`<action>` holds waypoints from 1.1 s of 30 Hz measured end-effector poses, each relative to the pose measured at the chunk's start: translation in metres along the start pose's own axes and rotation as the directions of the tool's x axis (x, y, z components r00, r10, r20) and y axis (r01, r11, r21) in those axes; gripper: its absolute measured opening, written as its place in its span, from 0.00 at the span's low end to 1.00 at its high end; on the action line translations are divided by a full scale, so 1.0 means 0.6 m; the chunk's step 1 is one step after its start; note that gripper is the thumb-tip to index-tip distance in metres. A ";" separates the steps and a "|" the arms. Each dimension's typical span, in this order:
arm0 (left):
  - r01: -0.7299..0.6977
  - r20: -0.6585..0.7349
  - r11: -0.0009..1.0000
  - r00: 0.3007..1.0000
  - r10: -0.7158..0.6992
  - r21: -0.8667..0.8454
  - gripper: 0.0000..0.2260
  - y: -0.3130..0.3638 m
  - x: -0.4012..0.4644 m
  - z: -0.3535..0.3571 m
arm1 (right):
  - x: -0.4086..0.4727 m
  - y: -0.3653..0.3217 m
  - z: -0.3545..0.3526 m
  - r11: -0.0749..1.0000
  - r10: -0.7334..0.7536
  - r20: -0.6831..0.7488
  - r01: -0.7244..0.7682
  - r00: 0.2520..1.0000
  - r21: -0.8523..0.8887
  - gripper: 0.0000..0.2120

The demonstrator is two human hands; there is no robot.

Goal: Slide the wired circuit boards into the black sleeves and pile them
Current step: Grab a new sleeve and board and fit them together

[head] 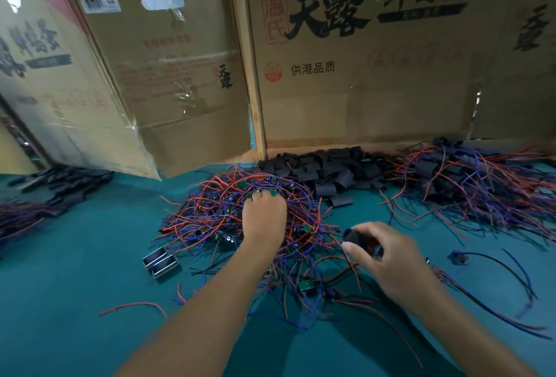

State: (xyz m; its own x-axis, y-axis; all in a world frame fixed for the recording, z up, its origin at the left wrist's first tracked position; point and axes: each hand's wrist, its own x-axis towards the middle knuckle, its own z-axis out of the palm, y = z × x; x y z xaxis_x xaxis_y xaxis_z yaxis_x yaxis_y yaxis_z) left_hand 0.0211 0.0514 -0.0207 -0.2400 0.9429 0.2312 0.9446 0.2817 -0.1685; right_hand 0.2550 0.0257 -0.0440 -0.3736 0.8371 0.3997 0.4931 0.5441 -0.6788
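**Reaching for a board, sleeve in hand**

Cardboard boxes [361, 55] walled the back of your bench, and a green mat [75, 271] covered it. Largest on the mat was the heap of wired boards [210, 220] at centre, red and blue leads tangled thick. Behind it lay the stock of empty sleeves [325, 166], and at far right the finished pile [469, 184] of sleeved boards. Another dark pile [57, 187] sat at far left, too blurred to tell apart.

Your left hand [263, 215] lay on top of the heap with its fingers curled down into the leads near a green board [273, 193]; whether it had pinched one, I could not tell. Your right hand [388, 259] pinched one sleeve [355, 237] between thumb and fingers, held just above the heap's right edge.

The tangle was your main risk, in my judgement. Pulling one board could drag its neighbours, scatter the heap, or strain a lead at its solder joint. A squeezed sleeve would flatten at the mouth, and the board would catch there.

Around you, two small metal-edged blocks [161, 262] rested beside the heap's left edge. A black cable [496, 274] trailed at right, and a loose red wire [132, 306] lay near your left forearm. Stray leads crossed the path to the finished pile.
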 end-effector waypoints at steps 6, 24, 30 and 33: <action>0.069 0.090 0.996 0.993 -0.074 0.055 0.05 0.015 0.021 -0.025 | -0.002 0.009 0.005 0.990 -0.053 0.128 0.069 0.990 -0.123 0.08; -0.263 -0.018 -0.479 0.889 -0.457 -0.838 0.05 -0.089 -0.098 -0.053 | 0.000 0.018 0.002 0.991 -0.060 0.119 0.073 0.991 -0.113 0.06; -0.201 0.043 -0.686 0.946 -0.321 -0.700 0.04 -0.065 -0.106 -0.049 | -0.004 -0.004 0.002 1.000 0.010 0.110 -0.013 0.994 0.023 0.07; -0.233 0.010 -0.708 0.947 -0.321 -0.667 0.05 -0.060 -0.106 -0.054 | -0.009 -0.026 0.004 0.950 0.078 0.232 -0.143 0.970 0.277 0.06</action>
State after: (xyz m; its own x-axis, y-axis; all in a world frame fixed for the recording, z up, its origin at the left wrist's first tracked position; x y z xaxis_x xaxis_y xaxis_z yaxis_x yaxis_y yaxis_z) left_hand 0.0098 -0.0246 0.0014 -0.5325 0.8045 0.2632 -0.4636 -0.5373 0.7045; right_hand 0.2472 0.0124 -0.0370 -0.5061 0.8409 0.1917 0.3044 0.3821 -0.8725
